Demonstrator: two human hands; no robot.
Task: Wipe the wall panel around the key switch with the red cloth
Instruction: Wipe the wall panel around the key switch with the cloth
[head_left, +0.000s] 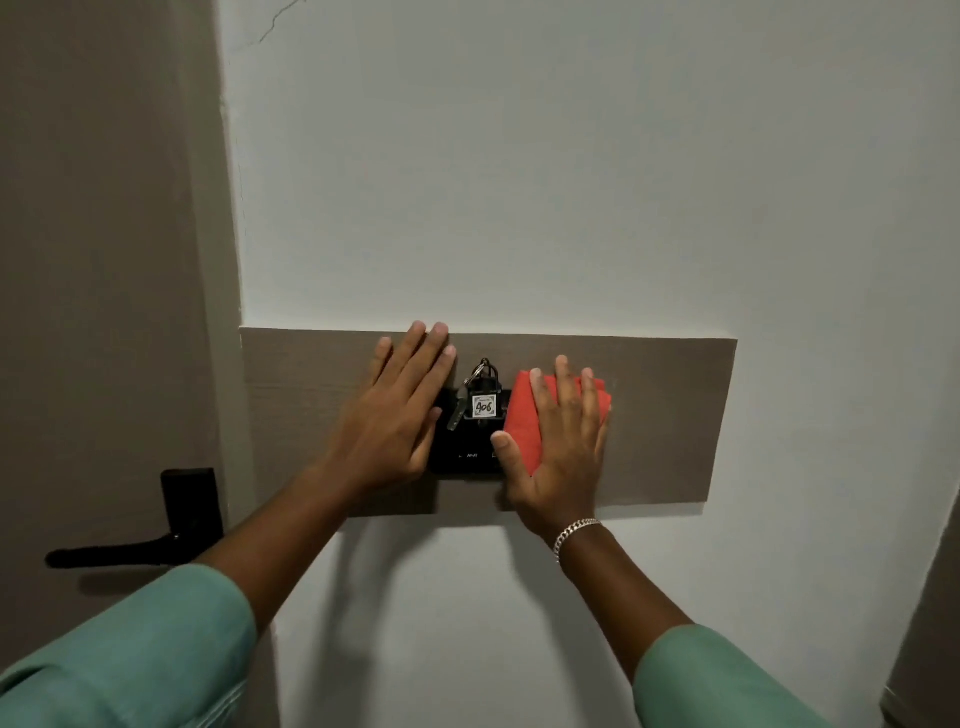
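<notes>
**Red cloth pressed flat beside the key switch**

A grey-brown wall panel (665, 415) runs as a wide strip across a white wall (571, 182). Near its middle sits the black key switch (467, 452), a dark plate with a key tag (483, 406) slotted into its top. The tag carries a small white label with "406" handwritten on it, and a metal ring with a key hangs from the tag. Faint pale lettering shows low on the switch plate, too small to read.

The right hand (563, 441) lies flat with fingers spread, palm pressing the red cloth (524, 421) against the panel just right of the switch. The cloth is folded; its left edge overlaps the switch's right side, and its upper right corner shows past the fingertips. The thumb reaches onto the switch's lower right area. A silver chain bracelet (574, 532) circles that wrist.

The left hand (400, 415) is open and empty, its palm flat on the panel just left of the switch, with the thumb touching the switch's left edge. Both arms wear green sleeves (156, 660).

At the far left, a black door handle (135, 551) sticks out from a brown door (104, 260).
</notes>
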